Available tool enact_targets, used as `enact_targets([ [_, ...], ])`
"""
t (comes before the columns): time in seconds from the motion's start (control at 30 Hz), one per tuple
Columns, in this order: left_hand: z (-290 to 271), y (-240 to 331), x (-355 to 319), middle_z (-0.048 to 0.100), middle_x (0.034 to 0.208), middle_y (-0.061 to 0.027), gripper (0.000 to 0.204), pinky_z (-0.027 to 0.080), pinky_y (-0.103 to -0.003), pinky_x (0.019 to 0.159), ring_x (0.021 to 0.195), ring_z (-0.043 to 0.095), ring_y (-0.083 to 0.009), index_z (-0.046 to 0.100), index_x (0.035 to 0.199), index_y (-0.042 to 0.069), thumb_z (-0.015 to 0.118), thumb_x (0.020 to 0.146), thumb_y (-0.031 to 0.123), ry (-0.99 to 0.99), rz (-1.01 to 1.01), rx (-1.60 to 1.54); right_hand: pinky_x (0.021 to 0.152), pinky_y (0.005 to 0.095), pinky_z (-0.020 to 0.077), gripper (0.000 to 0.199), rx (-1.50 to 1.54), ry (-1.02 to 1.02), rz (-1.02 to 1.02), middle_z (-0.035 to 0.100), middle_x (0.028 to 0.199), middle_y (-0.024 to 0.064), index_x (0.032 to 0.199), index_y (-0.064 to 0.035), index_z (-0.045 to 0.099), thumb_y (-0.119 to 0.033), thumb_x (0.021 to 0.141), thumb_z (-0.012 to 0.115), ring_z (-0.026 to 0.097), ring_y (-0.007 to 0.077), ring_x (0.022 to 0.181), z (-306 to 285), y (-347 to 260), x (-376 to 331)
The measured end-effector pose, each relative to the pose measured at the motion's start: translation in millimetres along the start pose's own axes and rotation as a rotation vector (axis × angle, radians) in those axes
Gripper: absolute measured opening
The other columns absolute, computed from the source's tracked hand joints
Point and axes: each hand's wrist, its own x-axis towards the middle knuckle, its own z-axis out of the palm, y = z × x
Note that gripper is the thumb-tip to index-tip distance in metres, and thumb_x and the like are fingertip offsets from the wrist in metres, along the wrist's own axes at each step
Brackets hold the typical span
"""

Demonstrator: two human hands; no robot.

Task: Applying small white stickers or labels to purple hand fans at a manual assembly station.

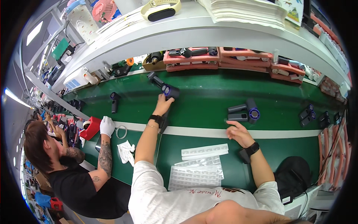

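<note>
At far left, a co-worker (pixel 82 179) in a black top sits at the bench, a white-gloved hand (pixel 107 126) beside a red tape dispenser (pixel 90 127). Just past it, a lone dark device (pixel 114 102) lies on the green work surface (pixel 209 87), its round head away from the wearer and its handle running back toward them. Near the middle, the wearer's left hand (pixel 164 104) grasps a dark purple-ringed device (pixel 170 92) over that surface; its round face turns up and leftward, but the line of its handle cannot be told. Close beyond, a second dark piece (pixel 155 79) slants from upper left to lower right. Nearer the wearer, printed label sheets (pixel 197 175) lie on the bench. To the right, the right hand (pixel 239 133) is empty, fingers loosely bent, just short of a pair of dark devices (pixel 244 112); their handles point left, long axes nearly level, and the nearer ring faces up. More dark devices (pixel 308 114) lie farther right, above a black bag (pixel 294 171). Pink-edged trays (pixel 192 67) line the back, under a white shelf (pixel 149 37) spanning the workroom view.
</note>
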Motion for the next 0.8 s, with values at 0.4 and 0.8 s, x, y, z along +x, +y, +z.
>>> enact_targets([
  [0.4, -66.0, 218.8, -173.4, 0.036, 0.139, -0.0173, 0.060, 0.040, -0.055, 0.097, 0.126, 0.039, -0.0380, 0.048, 0.127, 0.010, 0.051, 0.075, 0.039, -0.177, 0.435, -2.206, 0.072, 0.0222, 0.0464, 0.082, 0.012, 0.100, -0.531, 0.060, 0.091, 0.0095, 0.143, -0.0069, 0.018, 0.007, 0.077, 0.066, 0.058, 0.0114, 0.083, 158.2, -63.8, -2.0],
  [0.8, -69.1, 229.4, -200.6, 0.034, 0.140, -0.0134, 0.050, 0.042, -0.055, 0.091, 0.122, 0.041, -0.0333, 0.051, 0.114, 0.016, 0.058, 0.075, 0.045, -0.027, 0.581, -2.058, 0.066, 0.0195, 0.0419, 0.080, -0.223, 0.230, -0.658, 0.062, 0.078, 0.0053, 0.138, -0.0029, 0.022, 0.005, 0.075, 0.071, 0.056, 0.0070, 0.071, 168.5, -53.8, -12.6],
])
